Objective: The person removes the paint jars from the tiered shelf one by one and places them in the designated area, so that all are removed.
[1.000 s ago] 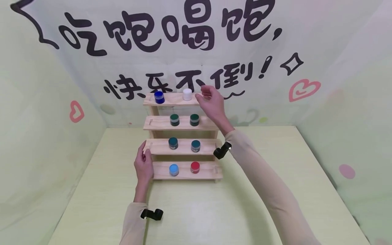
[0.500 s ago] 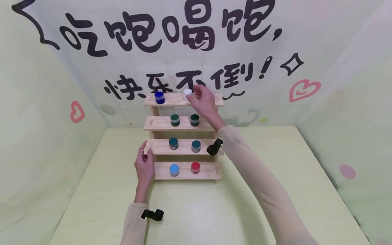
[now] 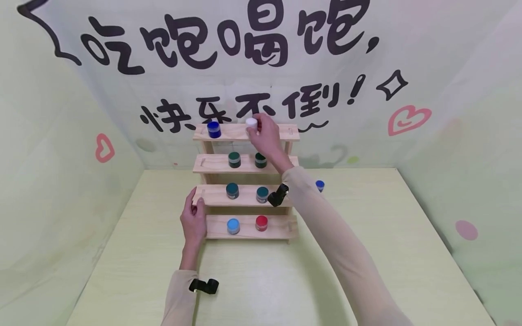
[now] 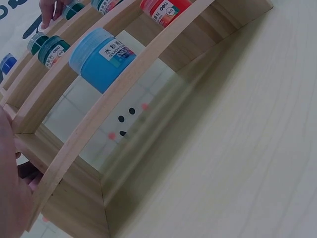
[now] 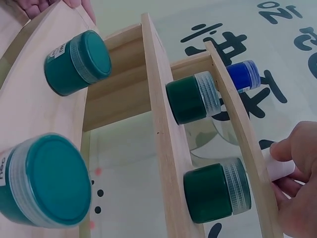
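A four-step wooden rack (image 3: 214, 199) holds several small paint jars. On its top step, my right hand (image 3: 267, 138) pinches a white paint jar (image 3: 251, 122) between thumb and fingers; the right wrist view shows the hand (image 5: 299, 181) around the white jar (image 5: 277, 167). My left hand (image 3: 193, 222) grips the rack's left end at the second-lowest step. A dark blue jar (image 3: 214, 130) stands left on the top step. Below are dark green jars (image 3: 234, 160), teal jars (image 3: 232, 190), a light blue jar (image 3: 234, 226) and a red jar (image 3: 261, 222).
Another blue jar (image 3: 320, 185) stands on the pale table (image 3: 261, 280) right of the rack, partly behind my right sleeve. Behind the rack hangs a backdrop (image 3: 261, 86) with large black characters. Side panels flank the table.
My right hand has moved left along the top step and taken hold of the white jar. The blue jar on the table has come into sight behind the sleeve. My left hand stays put.
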A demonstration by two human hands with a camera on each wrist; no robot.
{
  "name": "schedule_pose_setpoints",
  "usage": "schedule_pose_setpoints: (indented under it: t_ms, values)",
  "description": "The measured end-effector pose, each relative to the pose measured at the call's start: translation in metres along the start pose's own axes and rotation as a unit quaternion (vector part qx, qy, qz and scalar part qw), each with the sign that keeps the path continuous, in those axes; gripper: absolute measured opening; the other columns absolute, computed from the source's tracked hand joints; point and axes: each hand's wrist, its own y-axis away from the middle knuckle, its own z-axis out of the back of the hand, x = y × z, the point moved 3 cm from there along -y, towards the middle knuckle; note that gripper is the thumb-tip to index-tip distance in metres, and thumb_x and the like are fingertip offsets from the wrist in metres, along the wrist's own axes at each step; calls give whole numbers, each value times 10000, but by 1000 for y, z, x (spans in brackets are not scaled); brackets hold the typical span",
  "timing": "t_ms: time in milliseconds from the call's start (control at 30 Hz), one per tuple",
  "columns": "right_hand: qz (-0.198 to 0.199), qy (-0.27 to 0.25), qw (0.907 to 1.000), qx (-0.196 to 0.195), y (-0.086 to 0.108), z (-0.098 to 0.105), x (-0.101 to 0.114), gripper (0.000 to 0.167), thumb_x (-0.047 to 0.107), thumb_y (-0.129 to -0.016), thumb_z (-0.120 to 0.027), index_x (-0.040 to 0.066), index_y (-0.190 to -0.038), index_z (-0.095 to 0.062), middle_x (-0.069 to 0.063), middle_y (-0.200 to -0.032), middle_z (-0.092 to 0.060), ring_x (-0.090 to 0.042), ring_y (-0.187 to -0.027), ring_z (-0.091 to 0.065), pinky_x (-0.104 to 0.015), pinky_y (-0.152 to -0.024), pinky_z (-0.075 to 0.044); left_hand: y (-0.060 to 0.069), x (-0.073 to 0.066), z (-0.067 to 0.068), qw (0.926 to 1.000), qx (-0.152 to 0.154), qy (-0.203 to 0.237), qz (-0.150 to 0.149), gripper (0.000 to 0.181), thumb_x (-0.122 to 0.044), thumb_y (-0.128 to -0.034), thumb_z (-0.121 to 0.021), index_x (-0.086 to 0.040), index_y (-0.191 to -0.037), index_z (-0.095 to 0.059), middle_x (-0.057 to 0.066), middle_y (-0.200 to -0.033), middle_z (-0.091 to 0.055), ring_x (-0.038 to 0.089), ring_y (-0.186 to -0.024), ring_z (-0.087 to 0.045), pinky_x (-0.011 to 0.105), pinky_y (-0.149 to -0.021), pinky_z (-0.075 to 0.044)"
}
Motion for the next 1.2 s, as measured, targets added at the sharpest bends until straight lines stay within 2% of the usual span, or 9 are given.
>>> schedule_pose_setpoints:
  t_ms: [200, 467, 600, 833, 1033, 1200]
  values:
    - [122, -34, 9999, -114, 2, 2, 1, 370, 78, -967, -631, -38, -1314, -575, -188, -1266, -631, -285, -1137, -624, -355, -1010, -492, 0, -2, 0, 10000, 25, -42, -48, 423, -299, -1061, -494, -240, -1478, -534, 59, -790, -528, 62, -664, -478, 170, -585, -405]
    - [144, -38, 9992, -362, 7, 12, -3, 385, 78, -969, -651, -4, -1336, -568, -164, -1296, -620, -252, -1156, -625, -315, -1014, -507, 4, -2, 0, 9998, 61, -171, 1, 429, -348, -1063, -477, -266, -1481, -523, 25, -739, -492, 121, -656, -472, 207, -567, -395]
    - [148, -82, 9983, -561, 9, 19, -6, 392, 75, -959, -667, -7, -1331, -573, -166, -1299, -620, -252, -1162, -634, -290, -1019, -507, 2, -2, 1, 9999, 59, -113, -40, 426, -344, -1063, -477, -259, -1478, -527, 24, -740, -495, 118, -651, -467, 209, -564, -390]
    - [284, -308, 9953, -875, 13, 32, -18, 378, 47, -937, -675, -39, -1295, -588, -187, -1260, -639, -269, -1148, -658, -251, -1003, -514, 1, -2, 0, 9998, 64, -154, 58, 422, -349, -1063, -479, -282, -1477, -527, 7, -741, -495, 108, -655, -469, 205, -563, -394]
    - [455, -294, 9922, -1126, 18, 47, -23, 360, 43, -933, -681, -57, -1270, -598, -205, -1225, -651, -285, -1118, -667, -276, -991, -528, 2, -3, 0, 9997, 84, -198, 126, 434, -385, -1062, -467, -293, -1483, -520, 23, -762, -499, 122, -680, -476, 203, -578, -401]
    - [443, -320, 9905, -1259, 21, 59, -29, 371, 37, -932, -682, -65, -1277, -590, -212, -1234, -647, -293, -1115, -667, -285, -987, -533, 2, -4, 0, 9998, 85, -181, 94, 429, -371, -1063, -469, -285, -1480, -525, 26, -748, -490, 119, -666, -465, 205, -568, -389]
